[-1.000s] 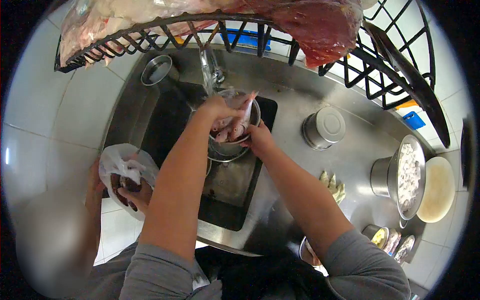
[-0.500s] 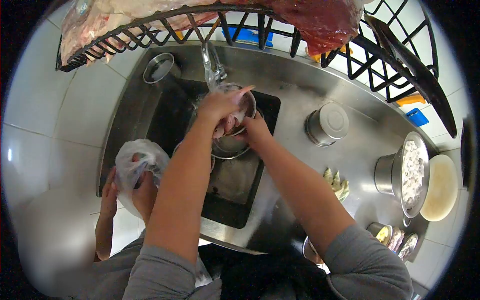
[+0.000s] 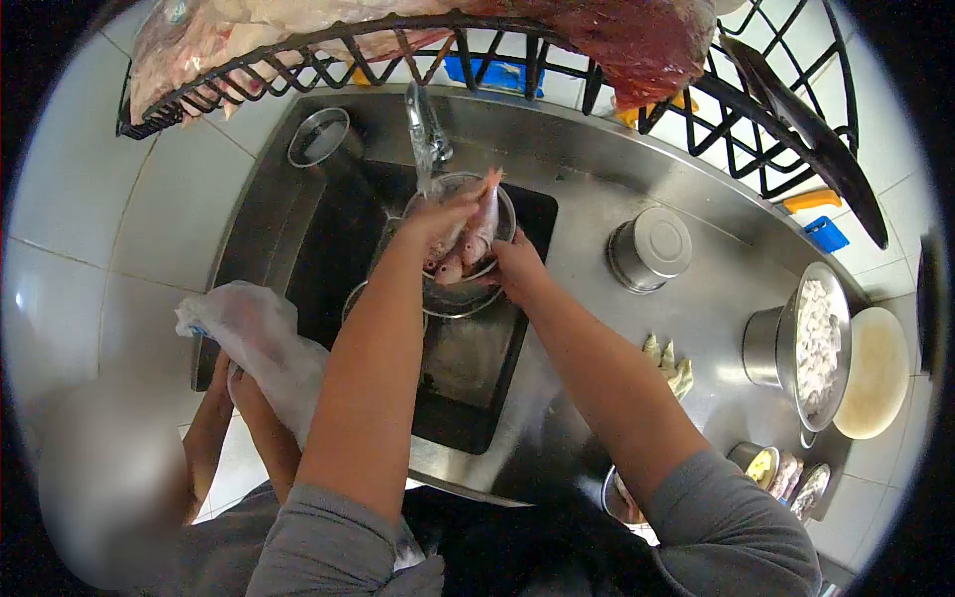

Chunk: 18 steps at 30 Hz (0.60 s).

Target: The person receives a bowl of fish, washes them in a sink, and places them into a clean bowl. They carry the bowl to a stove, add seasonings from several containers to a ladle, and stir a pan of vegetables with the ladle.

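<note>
Pink fish [image 3: 476,231] now stand higher in the steel bowl [image 3: 453,289] under the tap [image 3: 426,134]; my left hand [image 3: 438,221] fingers grip them, my right hand [image 3: 517,271] clasps the rim.

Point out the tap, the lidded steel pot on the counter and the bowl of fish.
tap [image 3: 426,129], head view, on the spout above the sink.
lidded steel pot [image 3: 652,241], head view, on its flat lid.
bowl of fish [image 3: 453,295], head view, on the bowl's near metal wall.
</note>
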Available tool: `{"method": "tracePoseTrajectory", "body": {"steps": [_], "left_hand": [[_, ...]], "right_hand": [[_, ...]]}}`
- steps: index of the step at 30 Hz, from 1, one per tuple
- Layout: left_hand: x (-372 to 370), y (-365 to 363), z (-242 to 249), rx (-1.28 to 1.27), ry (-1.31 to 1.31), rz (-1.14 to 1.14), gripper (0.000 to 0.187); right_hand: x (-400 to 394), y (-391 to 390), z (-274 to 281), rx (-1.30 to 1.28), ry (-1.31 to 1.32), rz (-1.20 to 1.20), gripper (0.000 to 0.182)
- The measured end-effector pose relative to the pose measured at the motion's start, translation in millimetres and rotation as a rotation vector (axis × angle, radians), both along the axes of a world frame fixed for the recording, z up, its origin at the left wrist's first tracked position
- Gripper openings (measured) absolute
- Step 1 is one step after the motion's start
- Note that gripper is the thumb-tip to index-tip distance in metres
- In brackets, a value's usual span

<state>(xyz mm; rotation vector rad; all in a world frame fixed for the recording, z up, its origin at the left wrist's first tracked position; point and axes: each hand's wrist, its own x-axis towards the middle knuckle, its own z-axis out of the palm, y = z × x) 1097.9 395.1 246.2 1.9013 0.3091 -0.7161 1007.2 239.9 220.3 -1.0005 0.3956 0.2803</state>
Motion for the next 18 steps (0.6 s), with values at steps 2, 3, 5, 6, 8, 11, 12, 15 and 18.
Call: {"method": "tracePoseTrajectory", "body": {"steps": [2, 3, 5, 6, 8, 11, 12, 15, 18], "left_hand": [[7, 2, -26, -0.102, -0.059, 0.091, 0.077], [7, 2, -31, -0.201, -0.12, 0.185, 0.07], [9, 5, -39, -0.191, -0.1, 0.186, 0.065], [8, 4, -39, -0.182, -0.081, 0.187, 0.06], [6, 1, -39, -0.217, -0.032, 0.239, 0.058], [-24, -15, 23, -0.161, -0.006, 0.235, 0.055], [-34, -19, 44, -0.072, -0.027, 0.176, 0.054], [-18, -14, 9, -0.231, 0.073, 0.1, 0.051], [-9, -20, -23, -0.216, -0.051, 0.017, 0.048]], "right_hand": [[-5, -4, 5, 0.009, -0.024, 0.028, 0.05], [-6, -5, 5, 0.009, -0.021, 0.027, 0.05], [-6, -6, 6, -0.062, -0.011, 0.049, 0.051], [-6, -7, 8, -0.062, -0.011, 0.046, 0.051], [-8, -8, 10, -0.061, -0.013, 0.045, 0.052], [-5, -10, -6, -0.047, -0.026, 0.051, 0.049], [-6, -10, -3, -0.047, -0.027, 0.051, 0.049], [-12, -13, 3, -0.083, -0.004, 0.006, 0.049], [-21, -25, 6, -0.062, 0.025, -0.001, 0.05]]}}
